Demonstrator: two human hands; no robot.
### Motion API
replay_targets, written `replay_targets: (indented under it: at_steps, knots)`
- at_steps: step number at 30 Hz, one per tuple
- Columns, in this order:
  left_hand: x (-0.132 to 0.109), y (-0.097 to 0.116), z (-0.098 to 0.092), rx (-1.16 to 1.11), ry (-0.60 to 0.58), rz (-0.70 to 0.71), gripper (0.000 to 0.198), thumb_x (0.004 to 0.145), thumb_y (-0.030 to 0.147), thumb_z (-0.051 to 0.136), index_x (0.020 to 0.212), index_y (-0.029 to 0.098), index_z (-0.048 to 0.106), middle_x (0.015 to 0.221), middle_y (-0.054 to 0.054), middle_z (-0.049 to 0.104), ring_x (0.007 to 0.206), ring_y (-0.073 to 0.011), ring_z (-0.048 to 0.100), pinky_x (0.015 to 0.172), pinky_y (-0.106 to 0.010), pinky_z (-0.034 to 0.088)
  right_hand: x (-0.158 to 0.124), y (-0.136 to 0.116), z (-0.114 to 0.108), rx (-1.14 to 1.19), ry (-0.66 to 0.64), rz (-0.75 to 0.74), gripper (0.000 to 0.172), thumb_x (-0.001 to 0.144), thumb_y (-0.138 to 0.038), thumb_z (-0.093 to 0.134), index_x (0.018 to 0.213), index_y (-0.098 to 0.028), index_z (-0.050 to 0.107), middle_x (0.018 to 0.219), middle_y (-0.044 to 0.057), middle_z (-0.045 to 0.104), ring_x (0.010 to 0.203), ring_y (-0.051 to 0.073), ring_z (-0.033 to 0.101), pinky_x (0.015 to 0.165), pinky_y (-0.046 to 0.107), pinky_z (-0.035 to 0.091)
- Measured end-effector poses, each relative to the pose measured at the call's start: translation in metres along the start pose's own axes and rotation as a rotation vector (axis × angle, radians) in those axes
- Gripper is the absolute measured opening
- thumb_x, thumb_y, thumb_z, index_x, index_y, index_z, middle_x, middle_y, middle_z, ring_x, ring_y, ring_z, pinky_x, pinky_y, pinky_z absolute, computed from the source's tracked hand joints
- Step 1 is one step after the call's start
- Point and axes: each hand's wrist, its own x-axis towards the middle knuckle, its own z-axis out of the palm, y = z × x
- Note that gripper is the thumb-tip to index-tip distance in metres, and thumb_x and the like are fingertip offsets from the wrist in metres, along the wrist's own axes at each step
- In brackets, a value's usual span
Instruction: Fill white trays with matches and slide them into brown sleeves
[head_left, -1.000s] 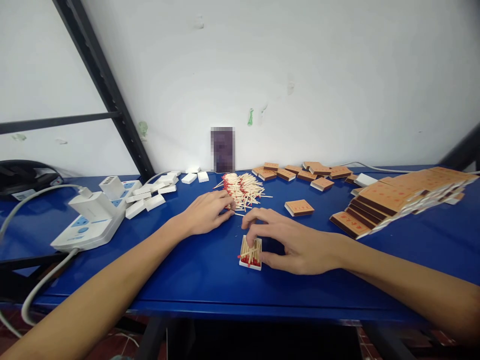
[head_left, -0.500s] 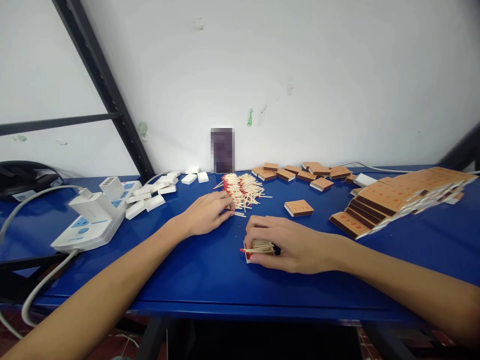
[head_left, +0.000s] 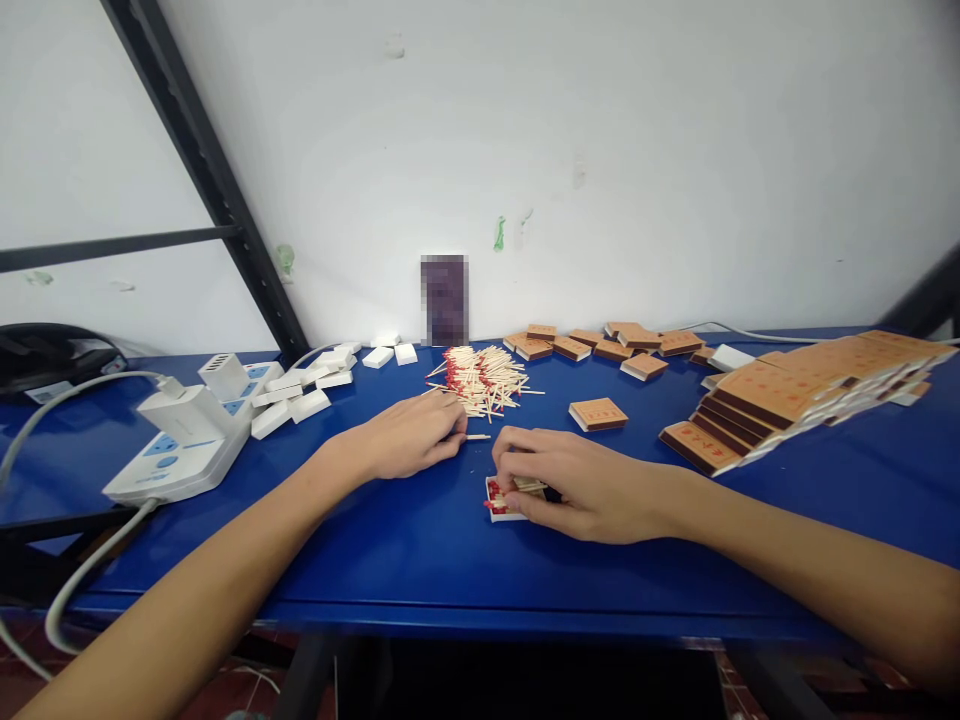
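Beside the heap of loose red-tipped matches, my left hand is closed, with the pale end of a match poking out from its fingertips. My right hand bends over a small white matchbox tray. Its thumb and fingers are closed on matches in the tray. Red heads show at the tray's left end; the right part of the tray is hidden under my hand.
One orange matchbox lies beyond my right hand. Stacked matchbox sleeves stand at right, with more matchboxes along the wall. White trays and a power strip are at left. A blurred dark panel leans at the back.
My left hand has drawn slightly back from the heap toward me, with a match at its fingertips. My right thumb has shifted, uncovering more red heads and the tray's near edge.
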Motion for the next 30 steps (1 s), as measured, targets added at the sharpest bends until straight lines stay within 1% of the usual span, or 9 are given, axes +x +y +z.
replay_targets:
  at_steps: [6,11,13,16,18,20,22,25,30]
  knots:
    - [-0.004,0.006,-0.011,-0.112,0.083,0.035,0.016,0.095,0.027,0.040,0.089,0.016,0.051,0.086,-0.004,0.054,0.077,-0.0159,0.047,0.072,-0.030,0.038,-0.001,0.001,-0.008,-0.072,0.037,-0.005,0.017,0.097,-0.023,0.040,0.086,-0.019,0.052,0.091,0.006,0.056,0.076,0.016,0.050,0.071,0.030,0.040]
    - [-0.004,0.030,-0.013,-0.315,0.043,0.111,0.014,0.092,0.026,0.045,0.086,0.017,0.053,0.083,0.000,0.054,0.075,-0.0134,0.047,0.071,-0.027,0.037,-0.007,0.006,-0.022,-0.124,0.248,-0.051,0.013,0.088,-0.014,0.043,0.077,-0.020,0.045,0.072,0.000,0.049,0.066,0.014,0.041,0.064,0.029,0.033]
    - [-0.002,0.039,-0.009,-0.354,0.005,0.123,0.012,0.090,0.026,0.048,0.085,0.017,0.055,0.083,0.000,0.055,0.074,-0.0129,0.048,0.070,-0.026,0.037,-0.009,0.007,-0.025,-0.130,0.277,-0.051,0.013,0.086,-0.015,0.043,0.075,-0.021,0.043,0.069,-0.001,0.047,0.064,0.014,0.039,0.063,0.029,0.031]
    - [-0.001,0.044,-0.006,-0.361,-0.019,0.115,0.012,0.090,0.026,0.050,0.085,0.018,0.057,0.079,0.002,0.053,0.071,-0.0121,0.046,0.068,-0.026,0.037,-0.009,0.007,-0.026,-0.125,0.154,0.037,0.012,0.085,-0.016,0.045,0.075,-0.021,0.044,0.069,-0.002,0.048,0.065,0.014,0.040,0.063,0.028,0.031]
    - [-0.002,0.042,-0.007,-0.353,-0.012,0.080,0.013,0.092,0.029,0.048,0.089,0.019,0.056,0.075,0.002,0.049,0.068,-0.0121,0.044,0.065,-0.026,0.035,-0.008,0.007,-0.026,-0.096,0.045,0.112,0.010,0.086,-0.017,0.048,0.076,-0.021,0.045,0.072,-0.002,0.051,0.066,0.014,0.043,0.063,0.028,0.031]
    - [-0.003,0.038,-0.010,-0.353,-0.021,0.037,0.017,0.093,0.036,0.047,0.093,0.019,0.053,0.073,0.003,0.047,0.065,-0.0123,0.042,0.061,-0.026,0.034,-0.008,0.008,-0.024,-0.052,-0.017,0.158,0.009,0.088,-0.021,0.049,0.080,-0.020,0.046,0.077,-0.001,0.053,0.068,0.014,0.045,0.064,0.028,0.033]
    - [-0.004,0.032,-0.012,-0.352,-0.052,0.012,0.028,0.091,0.047,0.051,0.093,0.020,0.050,0.072,0.003,0.046,0.065,-0.0126,0.040,0.060,-0.026,0.032,-0.008,0.009,-0.023,-0.005,-0.042,0.166,0.010,0.092,-0.026,0.048,0.084,-0.020,0.047,0.082,0.001,0.054,0.070,0.015,0.045,0.064,0.028,0.034]
    - [-0.003,0.024,-0.012,-0.351,-0.113,-0.002,0.044,0.082,0.062,0.059,0.087,0.019,0.050,0.072,0.003,0.045,0.064,-0.0128,0.038,0.059,-0.026,0.030,-0.008,0.013,-0.018,0.050,-0.066,0.149,0.015,0.097,-0.033,0.043,0.091,-0.020,0.047,0.087,0.002,0.054,0.074,0.016,0.045,0.066,0.029,0.035]
    - [0.001,0.021,-0.006,-0.374,-0.137,-0.005,0.051,0.076,0.068,0.063,0.084,0.019,0.049,0.071,0.003,0.045,0.064,-0.0129,0.037,0.058,-0.026,0.027,-0.006,0.014,-0.012,0.090,-0.104,0.135,0.025,0.101,-0.043,0.035,0.093,-0.021,0.045,0.085,0.001,0.052,0.074,0.017,0.044,0.069,0.031,0.035]
